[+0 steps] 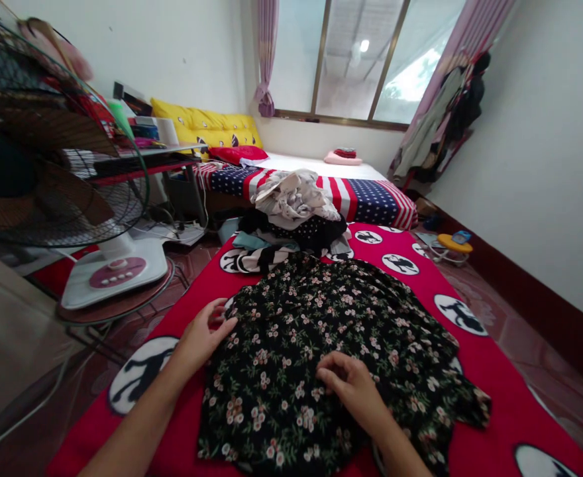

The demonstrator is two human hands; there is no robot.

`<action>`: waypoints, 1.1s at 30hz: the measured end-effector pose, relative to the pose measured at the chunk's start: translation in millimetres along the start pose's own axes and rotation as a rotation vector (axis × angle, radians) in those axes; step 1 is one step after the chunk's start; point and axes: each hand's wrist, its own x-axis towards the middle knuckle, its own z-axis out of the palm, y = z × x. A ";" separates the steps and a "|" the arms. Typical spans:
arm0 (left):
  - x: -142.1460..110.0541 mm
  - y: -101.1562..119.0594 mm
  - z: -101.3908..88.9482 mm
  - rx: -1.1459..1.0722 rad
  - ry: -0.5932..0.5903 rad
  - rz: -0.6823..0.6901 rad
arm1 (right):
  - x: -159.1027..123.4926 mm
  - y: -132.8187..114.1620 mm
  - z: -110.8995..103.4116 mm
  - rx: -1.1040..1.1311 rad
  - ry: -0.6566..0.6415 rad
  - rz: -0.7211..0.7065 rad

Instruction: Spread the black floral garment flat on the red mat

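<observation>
Red cloth spans the lower frame beneath a black floral garment. Forearms angle inward: left hand, fingers parted, at the garment's left edge; right hand, fingers bent over its middle, grip unclear.

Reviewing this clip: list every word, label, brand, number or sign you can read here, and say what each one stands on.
No text can be read.
Pink fan panel: any markings are too small to read.
Boxes and other items on the desk: any print is too small or blurred to read.
Floral garment and red cover: patterns only, no lettering seen.
</observation>
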 end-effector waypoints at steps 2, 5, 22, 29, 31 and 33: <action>12.8 8.2 3.4 0.152 0.021 0.117 | 3.5 11.3 1.2 0.072 0.052 0.010; 26.9 27.9 13.0 0.317 -0.060 0.340 | 0.5 17.5 3.0 0.062 0.112 -0.020; 35.6 61.8 47.8 0.282 -0.588 0.526 | -3.8 16.3 4.9 0.047 0.131 -0.048; 9.9 101.9 32.6 0.094 -0.921 0.429 | -3.2 21.6 8.3 0.080 0.171 -0.043; -12.0 116.0 38.0 0.072 -0.987 0.573 | -3.5 24.3 9.3 0.090 0.247 -0.088; -36.0 126.3 48.2 0.026 -1.045 0.674 | -4.4 25.9 8.4 0.058 0.296 -0.171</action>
